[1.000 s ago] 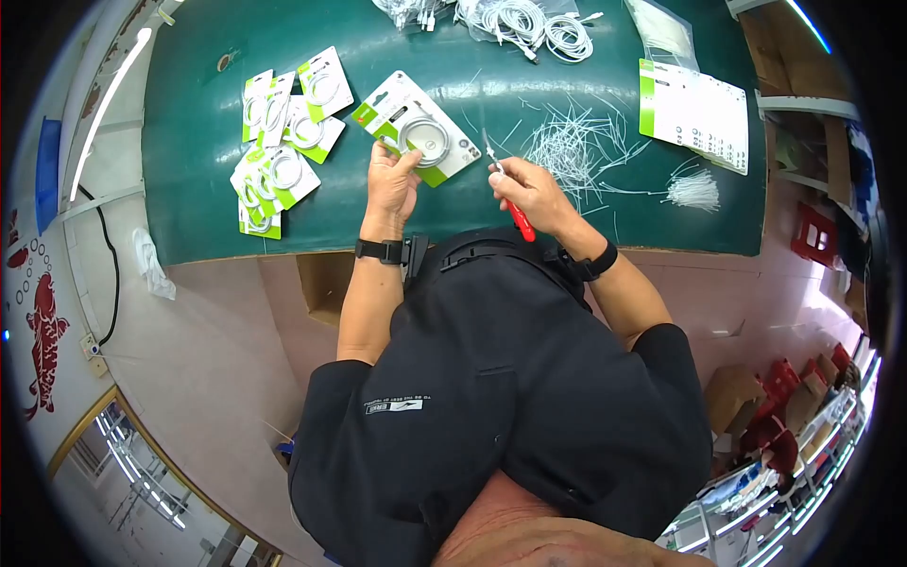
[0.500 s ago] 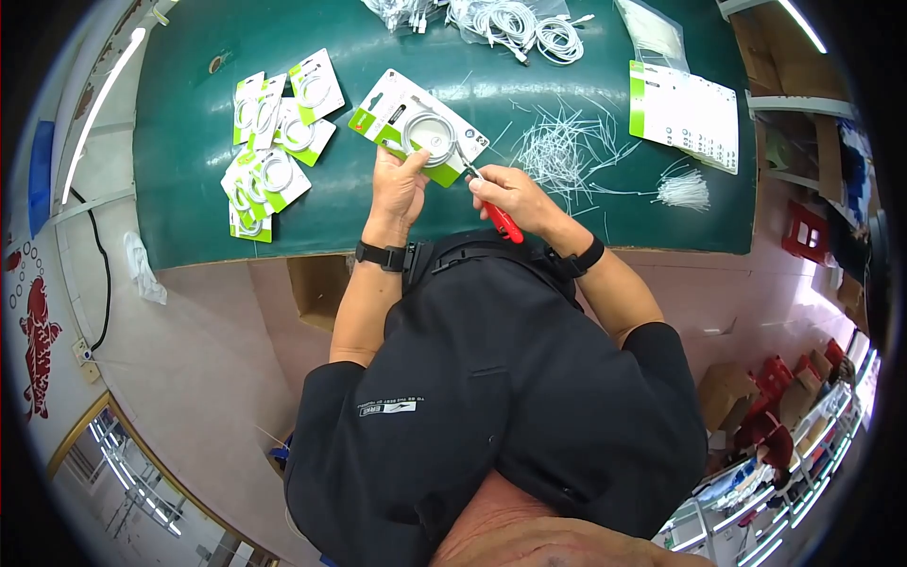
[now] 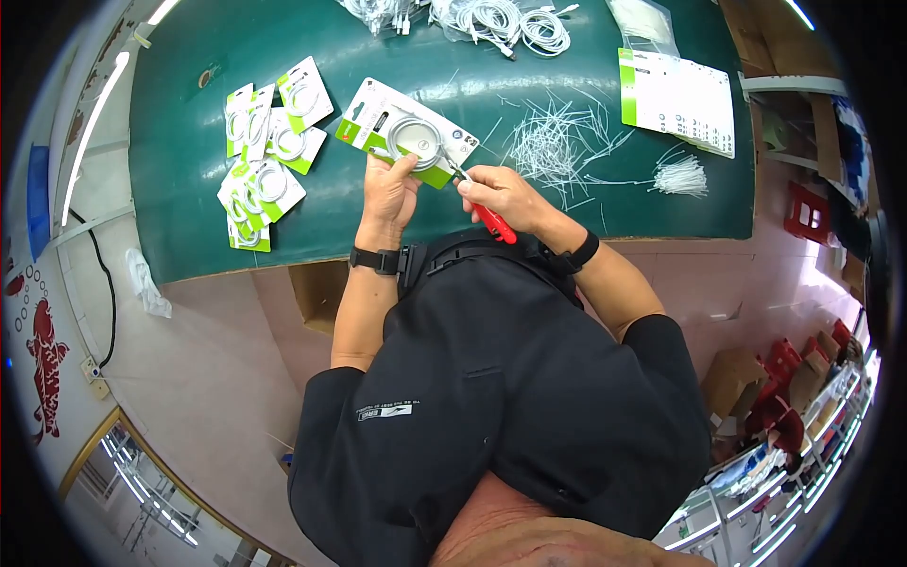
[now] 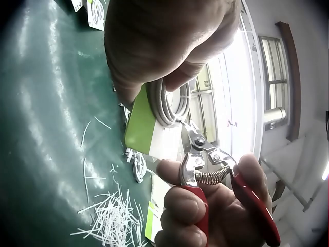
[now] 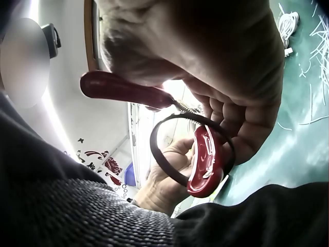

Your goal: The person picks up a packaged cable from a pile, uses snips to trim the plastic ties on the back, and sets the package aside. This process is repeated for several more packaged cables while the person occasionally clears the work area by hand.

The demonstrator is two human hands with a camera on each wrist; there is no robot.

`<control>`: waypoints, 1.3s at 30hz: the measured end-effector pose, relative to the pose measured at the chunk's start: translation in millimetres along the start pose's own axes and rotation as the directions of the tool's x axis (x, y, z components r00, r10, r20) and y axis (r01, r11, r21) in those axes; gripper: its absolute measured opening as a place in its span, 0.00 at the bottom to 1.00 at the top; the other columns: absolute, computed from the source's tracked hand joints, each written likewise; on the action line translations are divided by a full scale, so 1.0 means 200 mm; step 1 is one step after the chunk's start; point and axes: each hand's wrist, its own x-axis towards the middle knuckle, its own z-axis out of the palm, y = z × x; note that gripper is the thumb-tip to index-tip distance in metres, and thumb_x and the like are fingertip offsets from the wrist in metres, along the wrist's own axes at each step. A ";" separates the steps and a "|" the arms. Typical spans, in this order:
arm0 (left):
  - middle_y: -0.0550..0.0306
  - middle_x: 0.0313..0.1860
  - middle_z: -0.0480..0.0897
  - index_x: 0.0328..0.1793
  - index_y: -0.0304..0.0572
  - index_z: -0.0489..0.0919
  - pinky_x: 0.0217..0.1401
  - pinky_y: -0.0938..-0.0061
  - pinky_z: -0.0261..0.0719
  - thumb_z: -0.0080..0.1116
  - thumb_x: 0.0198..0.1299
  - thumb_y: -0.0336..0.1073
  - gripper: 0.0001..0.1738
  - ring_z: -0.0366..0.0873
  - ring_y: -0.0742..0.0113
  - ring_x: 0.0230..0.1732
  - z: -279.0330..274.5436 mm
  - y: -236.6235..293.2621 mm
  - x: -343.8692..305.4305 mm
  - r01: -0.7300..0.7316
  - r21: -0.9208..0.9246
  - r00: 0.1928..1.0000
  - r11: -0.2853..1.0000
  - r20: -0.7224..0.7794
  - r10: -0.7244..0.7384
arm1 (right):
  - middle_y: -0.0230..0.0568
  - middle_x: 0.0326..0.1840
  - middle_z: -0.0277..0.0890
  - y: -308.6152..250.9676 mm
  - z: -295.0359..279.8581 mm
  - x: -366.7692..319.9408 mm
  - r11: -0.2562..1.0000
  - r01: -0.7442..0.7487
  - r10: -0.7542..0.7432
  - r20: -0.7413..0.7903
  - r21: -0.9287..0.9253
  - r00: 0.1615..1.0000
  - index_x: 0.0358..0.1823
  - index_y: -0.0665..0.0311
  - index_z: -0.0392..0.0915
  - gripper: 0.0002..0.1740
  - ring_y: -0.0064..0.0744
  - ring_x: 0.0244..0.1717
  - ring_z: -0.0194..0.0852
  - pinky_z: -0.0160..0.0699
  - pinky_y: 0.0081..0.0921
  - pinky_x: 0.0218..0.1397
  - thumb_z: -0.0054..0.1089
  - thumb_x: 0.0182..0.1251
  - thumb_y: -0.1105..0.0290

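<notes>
My left hand [image 3: 389, 197] pinches a green-and-white packaging card [image 3: 378, 99] near its lower edge, thumb on the front. A coiled white cable [image 4: 158, 108] is mounted on that card. My right hand [image 3: 503, 197] grips red-handled cutters [image 3: 495, 225], with fingers on one handle and the thumb side against the other. In the left wrist view the metal jaws of the cutters [image 4: 199, 141] point up to the coil's lower edge, beside a thin tie end, and a coil spring sits between the handles. The right palm hides part of the handles in the right wrist view.
Several carded cables [image 3: 269, 180] lie overlapping at the left of the green table [image 3: 312, 222]. Loose white ties [image 3: 548, 142] spread to the right, with a neat bundle [image 3: 680, 177] beyond. Blank-backed cards [image 3: 675, 104] and bagged cables [image 3: 491, 24] lie farther back.
My right hand has brought the cutters leftward, from apart from the card to the lower right edge of the cable coil. The left hand keeps its hold on the card.
</notes>
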 end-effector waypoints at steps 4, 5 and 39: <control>0.51 0.62 0.79 0.71 0.43 0.66 0.63 0.55 0.85 0.53 0.65 0.16 0.29 0.82 0.55 0.62 -0.01 0.00 0.00 0.006 -0.014 1.000 1.000 -0.013 -0.006 | 0.32 0.33 0.79 0.00 0.00 0.00 0.999 -0.009 0.007 0.037 0.046 0.999 0.50 0.70 0.79 0.23 0.20 0.32 0.80 0.78 0.20 0.36 0.54 0.79 0.53; 0.51 0.61 0.79 0.71 0.43 0.66 0.63 0.55 0.85 0.52 0.64 0.16 0.29 0.82 0.55 0.61 -0.02 0.00 0.00 0.005 -0.017 1.000 1.000 -0.020 -0.005 | 0.32 0.33 0.79 -0.01 0.01 0.00 0.999 0.000 -0.002 0.044 0.048 0.999 0.50 0.70 0.79 0.23 0.20 0.31 0.80 0.78 0.20 0.36 0.54 0.79 0.53; 0.54 0.58 0.81 0.66 0.41 0.71 0.64 0.61 0.83 0.53 0.59 0.13 0.29 0.82 0.59 0.59 -0.04 0.00 0.00 -0.133 0.032 0.989 0.991 -0.067 0.135 | 0.35 0.30 0.79 0.01 -0.01 -0.02 0.974 -0.058 0.039 0.088 0.219 0.995 0.52 0.76 0.78 0.25 0.24 0.26 0.81 0.80 0.21 0.32 0.52 0.80 0.54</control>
